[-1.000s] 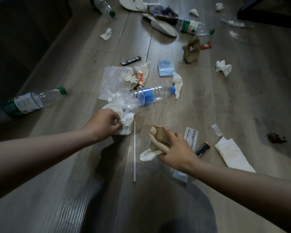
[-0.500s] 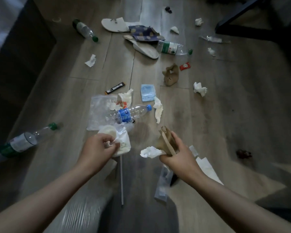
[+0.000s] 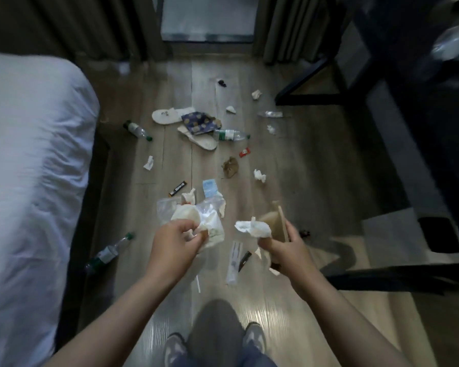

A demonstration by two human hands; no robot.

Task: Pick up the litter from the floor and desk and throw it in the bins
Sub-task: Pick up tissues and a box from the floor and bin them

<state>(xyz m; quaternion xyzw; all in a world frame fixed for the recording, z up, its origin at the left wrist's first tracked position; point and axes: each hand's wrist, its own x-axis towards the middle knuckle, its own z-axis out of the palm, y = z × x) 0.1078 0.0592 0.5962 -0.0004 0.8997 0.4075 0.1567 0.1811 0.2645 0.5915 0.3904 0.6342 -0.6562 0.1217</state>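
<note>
**Held litter.** The left hand grips a bundle of clear plastic and white wrapping, its fingers curled tight on the lower edge. The right hand, farther out from the bed, has its fingers clamped on a crumpled tissue, a brown paper bag and a thin wooden stick together. Both loads are clear of the floor.

**Handling (judged).** Everything held looks light, soft and crushable, with no breakage risk. The plastic film is likely slippery and springy, so it is better gathered in a full fist than pinched at one edge. The tissue is loosely caught and could drop. The stiff stick is best pinned flat against the bag.

**Outstanding.** A green-capped bottle lies near the bed, and more scraps lie farther from it. No bin can be identified with certainty.

**Change.** Half a second ago both hands were low among the floor litter. They are now raised with the same items. The view has lifted, and the person's shoes now show.
</note>
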